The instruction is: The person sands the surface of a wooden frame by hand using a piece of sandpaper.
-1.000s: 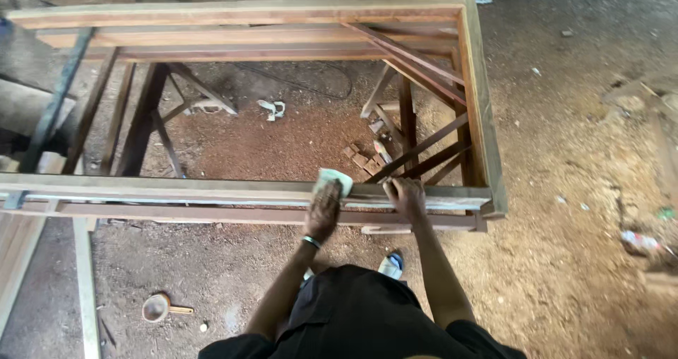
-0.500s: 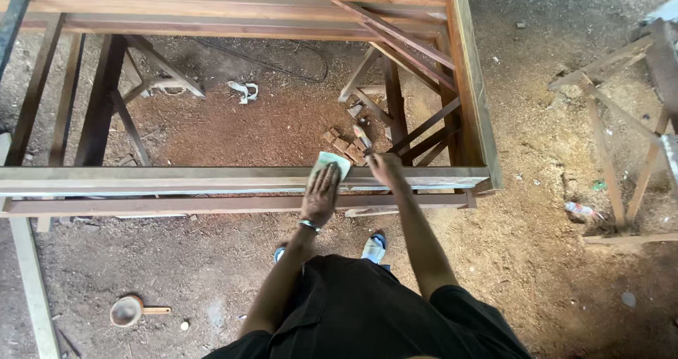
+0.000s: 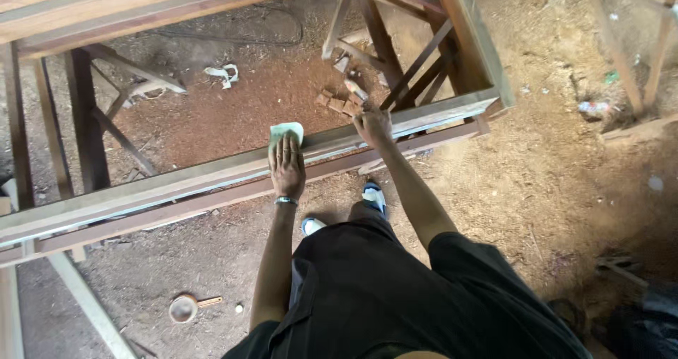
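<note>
From my seat I watched the left hand (image 3: 287,167) lie flat, fingers stretched out, pressing a pale green sheet of sandpaper (image 3: 286,132) onto the near rail of the wooden frame (image 3: 176,182). The sheet stuck out just beyond the fingertips, lying on the rail's top face, and most of it was hidden under the palm. The right hand (image 3: 373,125) sat further along the same rail, toward the frame's corner, fingers curled over the edge and gripping the wood to steady it.

I judged the sheet to be thin, light and floppy (it would buckle if pinched at a corner), so a flat palm over its middle looked like the sound way to hold it. The rail itself looked stiff and heavy, best gripped over its edge as the right hand did.

Beyond the right hand, small wood offcuts (image 3: 339,103) lay on the reddish sawdust floor inside the frame. Behind the left wrist, down by the person's feet, a small round scoop (image 3: 185,307) rested on the ground.
</note>
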